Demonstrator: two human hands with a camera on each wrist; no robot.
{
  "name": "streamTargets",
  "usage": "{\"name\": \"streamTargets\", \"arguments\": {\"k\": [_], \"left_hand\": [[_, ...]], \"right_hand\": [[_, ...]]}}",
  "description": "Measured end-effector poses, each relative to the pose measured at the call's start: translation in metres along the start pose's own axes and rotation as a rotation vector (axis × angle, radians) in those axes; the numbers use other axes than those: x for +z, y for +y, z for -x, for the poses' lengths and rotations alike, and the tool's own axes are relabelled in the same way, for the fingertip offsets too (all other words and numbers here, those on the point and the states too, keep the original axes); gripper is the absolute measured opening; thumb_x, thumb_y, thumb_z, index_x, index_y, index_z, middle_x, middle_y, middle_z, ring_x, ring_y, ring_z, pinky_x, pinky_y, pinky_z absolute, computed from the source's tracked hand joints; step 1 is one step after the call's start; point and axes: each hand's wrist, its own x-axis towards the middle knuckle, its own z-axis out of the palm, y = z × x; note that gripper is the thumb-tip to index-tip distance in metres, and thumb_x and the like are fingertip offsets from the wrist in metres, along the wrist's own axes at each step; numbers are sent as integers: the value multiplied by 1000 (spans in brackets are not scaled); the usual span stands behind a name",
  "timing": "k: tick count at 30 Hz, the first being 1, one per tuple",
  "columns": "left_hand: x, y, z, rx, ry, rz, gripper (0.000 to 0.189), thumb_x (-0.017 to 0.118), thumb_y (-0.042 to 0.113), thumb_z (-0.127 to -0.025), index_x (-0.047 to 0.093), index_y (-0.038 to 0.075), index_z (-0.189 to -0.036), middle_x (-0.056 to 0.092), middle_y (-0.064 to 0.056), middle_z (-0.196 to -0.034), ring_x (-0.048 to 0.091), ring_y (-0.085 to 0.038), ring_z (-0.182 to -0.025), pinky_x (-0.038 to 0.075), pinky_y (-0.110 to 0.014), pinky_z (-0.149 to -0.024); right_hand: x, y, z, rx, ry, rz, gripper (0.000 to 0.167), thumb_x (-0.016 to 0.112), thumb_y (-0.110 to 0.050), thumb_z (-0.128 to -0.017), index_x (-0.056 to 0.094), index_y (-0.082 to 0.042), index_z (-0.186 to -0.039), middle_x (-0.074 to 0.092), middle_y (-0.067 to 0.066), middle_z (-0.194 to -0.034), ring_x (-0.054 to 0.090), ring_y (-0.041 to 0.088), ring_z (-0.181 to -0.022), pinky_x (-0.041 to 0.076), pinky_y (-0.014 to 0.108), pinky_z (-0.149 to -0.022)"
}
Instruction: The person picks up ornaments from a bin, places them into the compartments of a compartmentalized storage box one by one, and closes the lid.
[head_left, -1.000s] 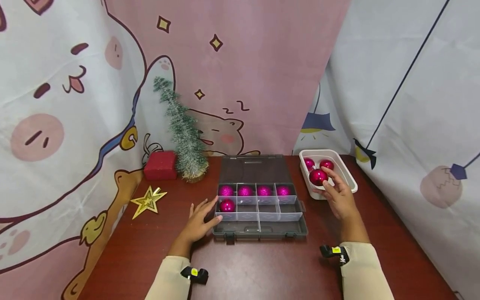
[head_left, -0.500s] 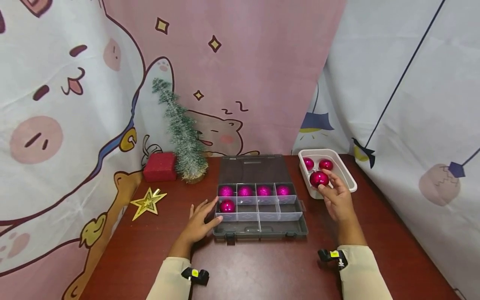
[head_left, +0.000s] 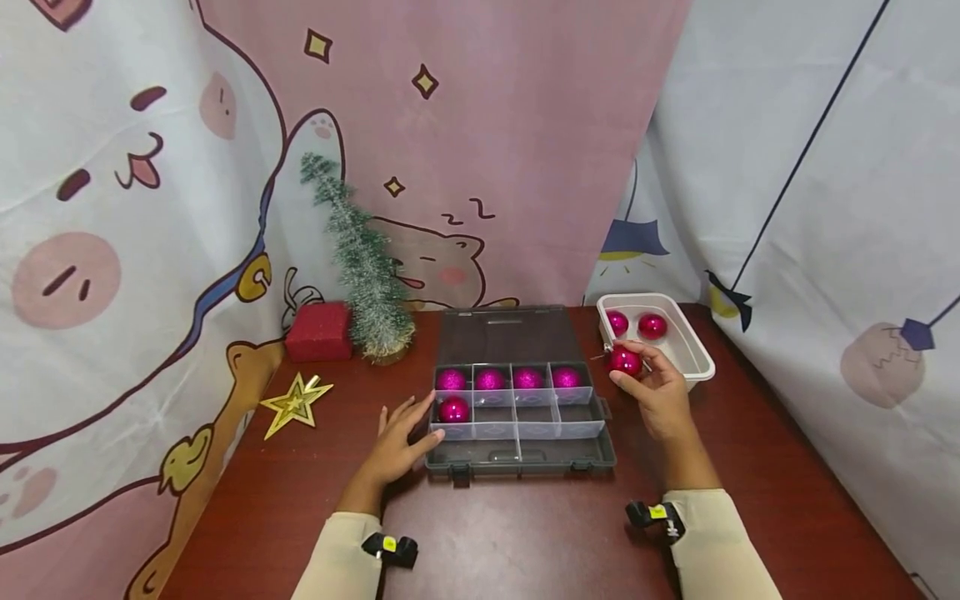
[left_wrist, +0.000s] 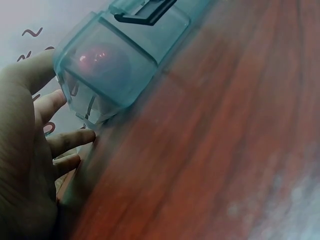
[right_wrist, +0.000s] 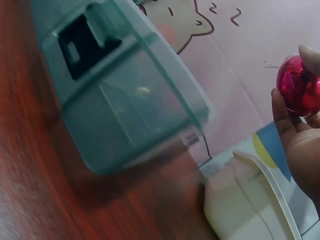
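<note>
Between fingers and thumb, my right hand (head_left: 663,400) holds a shiny magenta Christmas ball (head_left: 623,362) at the near left side of the white tub (head_left: 699,357). In the right wrist view the held ball (right_wrist: 298,86) shows a thin hanging loop. My left hand (head_left: 401,446) rests with spread fingers against the left side of the divided plastic box (head_left: 520,469), whose lid lies back. The box's back row holds several glittery balls (head_left: 491,380). One shiny ball (head_left: 453,410) sits in the middle row's left compartment. Two shiny balls (head_left: 652,326) lie in the tub.
A small frosted tree (head_left: 367,275) stands at the back left, beside a red block (head_left: 319,332). In front of them a gold star (head_left: 297,405) lies on the brown table (head_left: 525,542). Printed curtains (head_left: 540,150) hang behind and at both sides.
My right hand has drawn the ball from above the tub to its near left side, toward the box. The left hand stays on the box.
</note>
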Motion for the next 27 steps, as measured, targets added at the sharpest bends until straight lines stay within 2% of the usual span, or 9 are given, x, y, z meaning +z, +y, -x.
{"name": "streamTargets", "arguments": {"k": [2, 6, 10, 12, 14, 17, 22, 27], "left_hand": [[0, 0, 0, 1, 0, 7, 77, 71, 44, -102, 41, 24, -170, 49, -9, -172, 31, -46, -166, -7, -82, -127], [1, -1, 0, -2, -1, 12, 76, 71, 45, -102, 42, 24, -170, 50, -9, -171, 31, -46, -165, -7, -82, -127], [1, -1, 1, -2, -1, 9, 77, 71, 45, -102, 42, 25, -170, 50, -10, -171, 31, -46, -165, -7, -83, -127], [-1, 0, 0, 4, 8, 9, 76, 71, 44, -102, 42, 25, -170, 52, -12, -170, 32, -47, -164, -6, -83, -127], [-2, 0, -1, 8, 11, 5, 77, 71, 44, -102, 42, 25, -170, 53, -13, -169, 32, -47, -164, -6, -83, -127], [-4, 0, -1, 2, 5, -3, 77, 71, 45, -102, 41, 26, -170, 53, -14, -169, 31, -46, -165, -7, -83, -127], [-3, 0, 3, -29, -15, -12, 78, 69, 47, -103, 39, 27, -171, 49, -12, -171, 29, -44, -167, -7, -82, -128], [-1, 1, 3, -19, -5, -5, 77, 70, 46, -103, 40, 27, -171, 50, -12, -171, 30, -45, -166, -7, -82, -128]], "right_hand": [[6, 2, 0, 18, -19, 1, 58, 63, 34, -87, 48, 21, -142, 74, 9, -139, 70, 16, -127, 60, 22, -103], [21, 3, -1, 98, -77, 58, 60, 65, 29, -90, 42, 16, -145, 73, 7, -142, 73, 11, -120, 63, 20, -91], [41, 1, -9, 155, -172, 184, 61, 72, 20, -92, 43, 12, -145, 67, 1, -145, 70, 6, -121, 61, 18, -95], [52, -1, -15, 167, -214, 225, 61, 74, 18, -92, 45, 12, -146, 67, 1, -141, 70, 6, -121, 61, 19, -99], [65, -3, -20, 182, -242, 260, 62, 75, 16, -92, 47, 10, -147, 69, -1, -135, 72, 6, -118, 62, 20, -97], [81, -1, -24, 176, -283, 301, 61, 77, 13, -92, 50, 8, -146, 72, 6, -127, 74, 7, -111, 64, 21, -91], [100, 10, -23, 165, -341, 378, 59, 80, 10, -91, 57, 4, -145, 63, 23, -136, 74, 7, -111, 66, 24, -87], [111, 15, -19, 191, -369, 430, 57, 82, 6, -92, 62, 2, -145, 54, 25, -141, 72, 22, -115, 64, 22, -89]]}}
